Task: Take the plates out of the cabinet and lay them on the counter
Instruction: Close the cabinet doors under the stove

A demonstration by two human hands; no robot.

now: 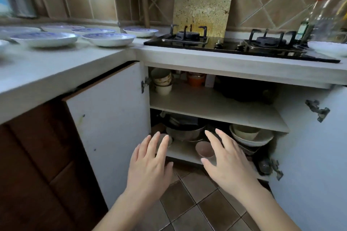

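Note:
Several white plates with blue patterns [108, 39] lie on the pale counter [56, 69] at the left, and one more plate [328, 48] sits at the far right beside the stove. Below the counter the cabinet [216, 103] stands with both doors open. My left hand [150, 167] and my right hand [227, 161] are both held out with straight fingers in front of the lower shelf, holding nothing. On that shelf are a metal bowl [185, 133], a small pink bowl [204, 149] and stacked white bowls [251, 136].
A black two-burner gas stove [234, 45] sits on the counter above the cabinet, with a stained board [202, 9] leaning on the tiled wall and bottles [319, 17] at the right. The upper shelf holds stacked cups [162, 81] and a dark pot [244, 88]. Brown floor tiles lie below.

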